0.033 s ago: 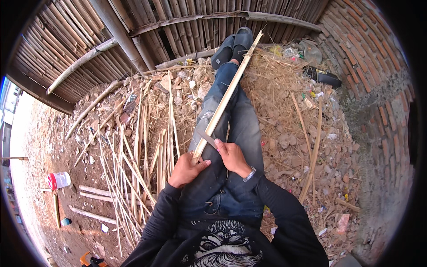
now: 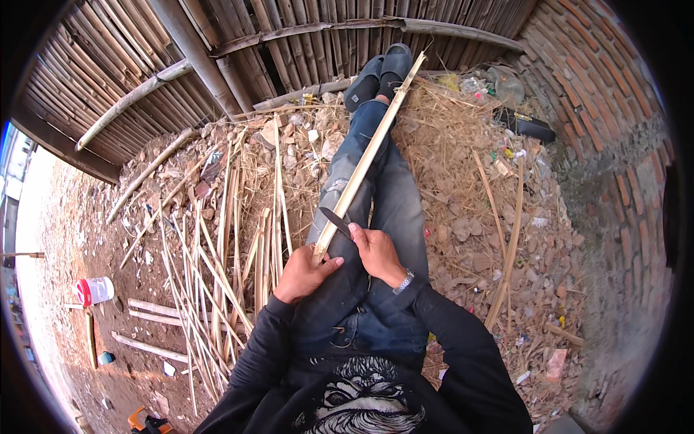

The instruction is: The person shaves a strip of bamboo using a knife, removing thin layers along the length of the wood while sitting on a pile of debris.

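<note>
A long pale bamboo strip (image 2: 369,153) lies lengthwise over my outstretched legs, its far end beside my dark sandals (image 2: 383,71). My left hand (image 2: 303,275) is closed around its near end, thumb on the right side. In my right hand (image 2: 377,254) is a knife, the handle mostly hidden by my fingers. Its dark blade (image 2: 334,218) crosses the strip just beyond my left hand, and the tip reaches past the left edge. Whether the blade bites into the bamboo, I cannot tell.
Many split bamboo strips (image 2: 210,278) are heaped on the ground to my left. More strips (image 2: 515,242) lie at my right. A red-and-white bucket (image 2: 95,291) stands far left, and an orange-handled tool (image 2: 144,419) lies lower left. A bamboo wall (image 2: 303,61) and brick wall (image 2: 611,94) enclose the spot.
The knife blade has turned slightly and looks darker, its tip a little higher over the strip. My hands and the strip stay almost where they were.
</note>
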The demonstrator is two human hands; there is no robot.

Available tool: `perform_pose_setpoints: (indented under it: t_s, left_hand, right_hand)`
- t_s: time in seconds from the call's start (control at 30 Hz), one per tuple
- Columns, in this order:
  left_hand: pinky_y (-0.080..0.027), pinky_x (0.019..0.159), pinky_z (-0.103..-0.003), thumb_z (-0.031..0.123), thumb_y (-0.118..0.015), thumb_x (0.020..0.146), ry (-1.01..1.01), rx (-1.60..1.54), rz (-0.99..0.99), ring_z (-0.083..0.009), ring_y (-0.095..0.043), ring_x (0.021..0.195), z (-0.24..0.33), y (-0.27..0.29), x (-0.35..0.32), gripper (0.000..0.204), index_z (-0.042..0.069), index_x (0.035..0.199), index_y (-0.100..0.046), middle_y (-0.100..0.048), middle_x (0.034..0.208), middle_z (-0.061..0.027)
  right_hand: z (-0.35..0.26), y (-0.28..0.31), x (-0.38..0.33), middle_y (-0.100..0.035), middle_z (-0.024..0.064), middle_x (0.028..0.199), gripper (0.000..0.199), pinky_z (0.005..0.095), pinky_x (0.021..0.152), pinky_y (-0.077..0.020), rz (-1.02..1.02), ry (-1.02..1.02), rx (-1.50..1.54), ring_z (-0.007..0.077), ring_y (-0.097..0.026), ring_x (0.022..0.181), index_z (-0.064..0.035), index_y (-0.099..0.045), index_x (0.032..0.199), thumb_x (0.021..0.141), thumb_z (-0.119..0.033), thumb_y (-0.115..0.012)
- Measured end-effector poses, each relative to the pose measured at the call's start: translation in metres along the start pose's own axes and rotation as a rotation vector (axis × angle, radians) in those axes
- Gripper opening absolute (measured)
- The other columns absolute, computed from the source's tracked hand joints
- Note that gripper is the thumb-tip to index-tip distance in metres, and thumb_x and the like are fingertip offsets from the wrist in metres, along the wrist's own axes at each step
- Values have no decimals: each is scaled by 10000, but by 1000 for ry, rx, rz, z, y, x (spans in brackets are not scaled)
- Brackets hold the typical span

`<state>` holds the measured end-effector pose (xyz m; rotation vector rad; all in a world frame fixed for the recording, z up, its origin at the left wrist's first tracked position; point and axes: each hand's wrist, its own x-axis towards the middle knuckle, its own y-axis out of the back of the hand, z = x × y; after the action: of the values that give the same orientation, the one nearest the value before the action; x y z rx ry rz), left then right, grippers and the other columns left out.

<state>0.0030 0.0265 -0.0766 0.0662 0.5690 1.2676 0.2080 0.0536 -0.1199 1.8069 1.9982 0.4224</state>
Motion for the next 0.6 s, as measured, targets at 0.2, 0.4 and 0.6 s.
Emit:
perform_pose_setpoints:
  t_s: [0.2,0.4,0.6]
  left_hand:
    - [-450,579,-351,417,-867,853,-55,93,4,-143,-546,624,-5,6,-4,478,-9,866,-651,-586,668,-47]
    - [-325,509,-272,397,-587,1081,-39,-126,-83,-60,-412,576,-27,7,-3,388,34,952,-630,-472,665,50]
    - [-267,472,-236,400,-501,1119,210,-572,-214,-48,-338,526,-25,9,3,380,39,1062,-605,-395,654,63]
  right_hand:
    - [-15,3,-11,-613,272,676,605,521,603,-467,-157,56,11,473,-663,701,28,-694,840,1094,-483,-494]
    - [-6,28,12,-598,179,616,583,448,543,-423,89,84,102,349,-627,577,-24,-634,735,1093,-467,-507]
    - [-22,18,-15,-628,148,624,447,472,568,-472,-31,264,-50,399,-657,632,-59,-625,816,1034,-450,-604]
